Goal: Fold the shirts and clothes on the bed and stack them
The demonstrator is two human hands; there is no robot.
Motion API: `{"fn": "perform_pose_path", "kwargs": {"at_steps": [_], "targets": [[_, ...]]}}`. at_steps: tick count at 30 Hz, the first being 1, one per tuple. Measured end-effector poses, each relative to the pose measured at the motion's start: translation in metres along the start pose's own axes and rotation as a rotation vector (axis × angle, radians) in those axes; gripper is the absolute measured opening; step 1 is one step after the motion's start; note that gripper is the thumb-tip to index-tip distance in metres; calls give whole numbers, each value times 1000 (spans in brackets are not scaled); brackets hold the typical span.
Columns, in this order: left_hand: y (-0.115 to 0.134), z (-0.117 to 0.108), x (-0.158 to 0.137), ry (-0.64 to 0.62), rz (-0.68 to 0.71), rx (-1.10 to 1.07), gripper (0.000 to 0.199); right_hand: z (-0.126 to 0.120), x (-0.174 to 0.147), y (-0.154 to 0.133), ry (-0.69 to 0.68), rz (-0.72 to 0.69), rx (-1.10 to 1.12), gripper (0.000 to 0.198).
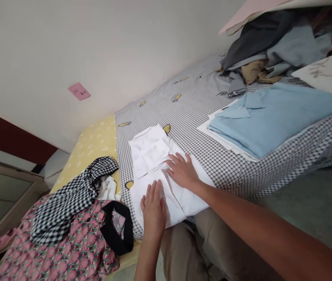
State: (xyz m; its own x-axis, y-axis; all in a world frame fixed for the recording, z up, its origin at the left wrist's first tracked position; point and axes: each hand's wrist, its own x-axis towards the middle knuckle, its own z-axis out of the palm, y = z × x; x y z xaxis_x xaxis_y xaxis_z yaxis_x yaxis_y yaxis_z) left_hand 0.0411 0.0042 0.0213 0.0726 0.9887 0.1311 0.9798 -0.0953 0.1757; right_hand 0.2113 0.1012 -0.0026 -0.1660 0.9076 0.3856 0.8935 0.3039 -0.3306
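A white garment (151, 150), partly folded, lies on the checked bedsheet (189, 97) at the bed's near edge, in front of my knees. My left hand (154, 207) rests flat on its lower left part, fingers stretched out. Higher up and to the right, my right hand (183, 169) presses on the cloth with its fingers spread. Neither hand grips anything. Creases run through the cloth between the two hands. The exact kind of garment cannot be made out.
A folded light blue shirt (283, 113) tops white folded clothes on the right. Behind it is a heap of grey and dark clothes (259, 39). A pink floral garment (72, 249) and a black-and-white checked cloth (69, 199) lie at left by a yellow sheet (95, 134).
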Motion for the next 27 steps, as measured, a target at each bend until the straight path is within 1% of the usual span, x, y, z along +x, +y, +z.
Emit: {"fn": "perform_pose_path", "kwargs": {"at_steps": [3, 6, 9, 12, 20, 27], "targets": [[10, -3, 7, -58, -25, 19, 57, 1, 0, 0, 2, 4, -3, 42], [16, -5, 18, -92, -8, 8, 52, 3, 1, 1, 12, 2, -3, 43], [19, -4, 28, -138, 25, 13, 49, 5, 0, 1, 14, 3, -6, 43], [19, 0, 34, -178, 35, 41, 50, 5, 0, 1, 10, 2, -15, 44], [15, 7, 36, -204, 40, 60, 52, 2, 0, 1, -18, 3, -24, 45], [15, 11, 33, -164, 45, 78, 52, -2, 0, -2, -30, 1, -46, 44]]}}
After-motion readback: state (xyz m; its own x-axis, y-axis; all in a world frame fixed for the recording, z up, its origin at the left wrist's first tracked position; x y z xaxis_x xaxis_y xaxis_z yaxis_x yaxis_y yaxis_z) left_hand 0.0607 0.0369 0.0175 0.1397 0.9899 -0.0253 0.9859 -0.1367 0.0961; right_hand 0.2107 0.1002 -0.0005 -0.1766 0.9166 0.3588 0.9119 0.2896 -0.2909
